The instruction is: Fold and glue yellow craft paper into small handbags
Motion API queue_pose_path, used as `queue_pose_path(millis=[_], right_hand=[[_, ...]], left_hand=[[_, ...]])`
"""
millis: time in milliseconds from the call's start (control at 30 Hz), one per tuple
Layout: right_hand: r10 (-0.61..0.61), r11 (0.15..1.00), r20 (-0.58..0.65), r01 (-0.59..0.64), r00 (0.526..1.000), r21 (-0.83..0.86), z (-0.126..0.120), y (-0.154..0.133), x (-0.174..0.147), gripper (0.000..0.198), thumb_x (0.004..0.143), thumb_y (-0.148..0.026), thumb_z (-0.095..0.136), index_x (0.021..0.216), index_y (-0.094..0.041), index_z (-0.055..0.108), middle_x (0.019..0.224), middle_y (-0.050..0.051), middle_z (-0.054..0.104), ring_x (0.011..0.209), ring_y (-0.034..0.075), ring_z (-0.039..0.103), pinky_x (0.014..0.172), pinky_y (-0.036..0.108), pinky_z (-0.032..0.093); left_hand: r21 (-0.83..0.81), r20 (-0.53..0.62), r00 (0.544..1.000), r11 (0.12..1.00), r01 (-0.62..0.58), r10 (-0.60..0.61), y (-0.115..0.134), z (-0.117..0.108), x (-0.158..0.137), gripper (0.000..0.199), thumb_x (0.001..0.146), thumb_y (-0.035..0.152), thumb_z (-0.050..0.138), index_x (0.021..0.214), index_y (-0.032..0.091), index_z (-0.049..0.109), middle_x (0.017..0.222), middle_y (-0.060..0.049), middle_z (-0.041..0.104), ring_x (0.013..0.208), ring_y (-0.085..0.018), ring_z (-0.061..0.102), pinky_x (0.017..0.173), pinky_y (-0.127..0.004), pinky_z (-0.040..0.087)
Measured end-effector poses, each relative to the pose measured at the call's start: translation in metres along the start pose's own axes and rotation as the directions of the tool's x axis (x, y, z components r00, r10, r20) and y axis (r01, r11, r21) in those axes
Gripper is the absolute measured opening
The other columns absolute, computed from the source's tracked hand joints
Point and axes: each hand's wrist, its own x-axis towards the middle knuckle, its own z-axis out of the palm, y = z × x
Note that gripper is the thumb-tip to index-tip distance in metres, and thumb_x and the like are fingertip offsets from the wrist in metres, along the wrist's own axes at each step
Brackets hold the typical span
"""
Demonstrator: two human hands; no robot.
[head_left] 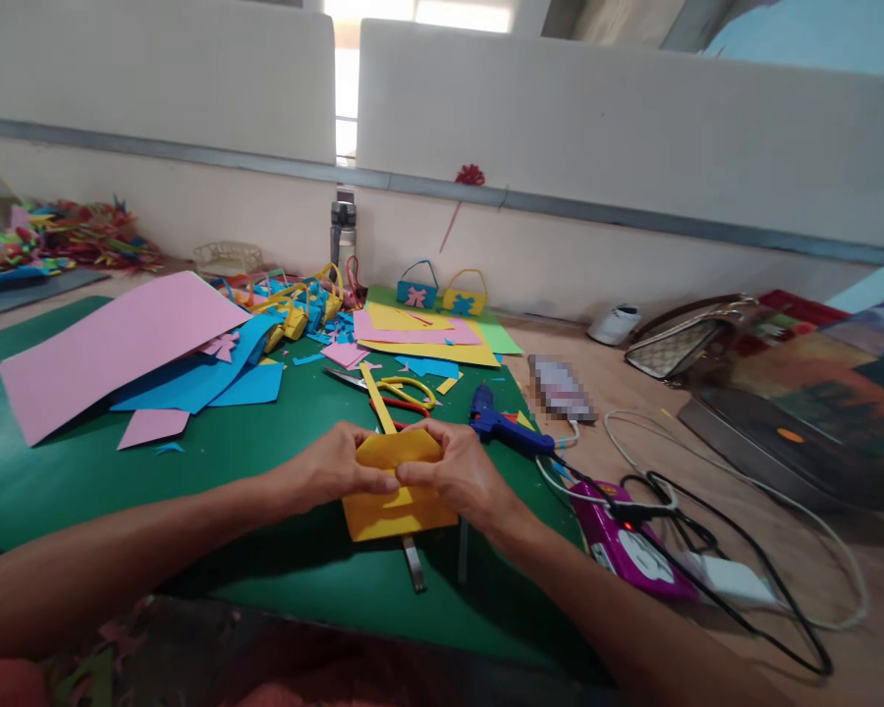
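Note:
Both of my hands grip a piece of yellow craft foam [402, 518], folded over on itself, above the green mat. My left hand [335, 463] pinches its left side, and my right hand [466, 471] pinches its right side, the two thumbs almost meeting in the middle. Under the foam's lower edge a narrow metal strip [414, 568] sticks out; the rest of it is hidden. Just beyond my hands lie a yellow foam strip [377, 395] and scissors [413, 391] with yellow handles. A red-handled pair [405, 406] is partly covered beside them. To the right rests a blue glue gun [512, 429].
Pink [125, 349] and blue foam sheets [247, 385] cover the mat's [265, 560] left. Small foam bags [416, 293] stand at the back, near stacked sheets [478, 352]. On the right are a phone [560, 388], a purple power strip [626, 540], cables and a handbag [678, 339].

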Motion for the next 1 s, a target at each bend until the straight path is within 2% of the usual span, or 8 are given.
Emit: queue_pose_path(millis=[167,367,533,667,867,1000], right_hand=[[0.045,0.999,0.044,-0.045,0.998,0.007,-0.0042,-0.0045,0.0002,0.018,0.053,-0.019,0.065,0.069,-0.014,0.059,0.06,-0.004,0.058,0.051,0.01,0.053,0.046,0.019,0.04],[0.096,0.988,0.124,-0.08,0.988,-0.128,-0.0069,-0.0035,0.0014,0.013,0.05,-0.019,0.067,0.057,-0.013,0.057,0.048,-0.005,0.051,0.044,0.006,0.044,0.039,0.016,0.03],[0.107,0.993,0.149,-0.098,0.983,-0.071,-0.0037,-0.0054,-0.002,0.013,0.053,-0.023,0.066,0.057,-0.014,0.058,0.051,-0.004,0.054,0.045,0.008,0.047,0.042,0.018,0.034],[0.043,0.999,0.179,-0.039,0.983,-0.027,-0.0027,-0.0056,-0.0033,0.012,0.057,-0.025,0.063,0.057,-0.014,0.057,0.051,-0.004,0.052,0.045,0.007,0.044,0.041,0.017,0.031],[-0.018,1.0,0.279,0.022,0.96,-0.012,-0.006,-0.0018,-0.0011,0.026,0.067,-0.038,0.059,0.062,-0.013,0.058,0.057,-0.001,0.053,0.049,0.008,0.045,0.044,0.019,0.033],[-0.011,0.997,0.274,0.031,0.962,-0.072,-0.0089,-0.0019,0.0021,0.04,0.073,-0.051,0.05,0.06,-0.013,0.056,0.054,-0.001,0.049,0.047,0.007,0.041,0.041,0.018,0.028]], left_hand=[[-0.036,-0.042,0.996,0.997,0.075,-0.076,-0.0017,0.0011,-0.0006,0.021,0.059,0.028,0.068,0.071,0.011,0.064,0.065,0.0,0.063,0.055,-0.012,0.056,0.051,-0.019,0.042],[0.041,0.058,0.994,0.995,0.09,-0.092,-0.0027,0.0013,0.0004,0.023,0.059,0.028,0.068,0.071,0.009,0.064,0.063,-0.001,0.063,0.052,-0.011,0.055,0.048,-0.018,0.04],[0.086,0.018,0.997,0.994,0.067,-0.069,0.0017,0.0042,-0.0016,0.019,0.059,0.029,0.065,0.061,0.01,0.06,0.056,0.001,0.059,0.048,-0.009,0.051,0.044,-0.017,0.036],[0.079,0.016,0.996,0.993,0.086,-0.087,0.0032,0.004,-0.0018,0.014,0.058,0.024,0.063,0.058,0.011,0.058,0.054,0.002,0.057,0.046,-0.009,0.049,0.043,-0.017,0.036],[0.044,-0.002,0.986,0.985,0.169,-0.169,0.0031,0.0005,-0.0013,0.012,0.055,0.02,0.064,0.061,0.011,0.061,0.056,0.002,0.06,0.049,-0.011,0.052,0.046,-0.019,0.039],[0.01,0.037,0.983,0.983,0.182,-0.182,0.006,-0.0001,-0.002,0.015,0.053,0.021,0.066,0.064,0.011,0.063,0.06,0.0,0.063,0.05,-0.011,0.054,0.049,-0.021,0.042]])
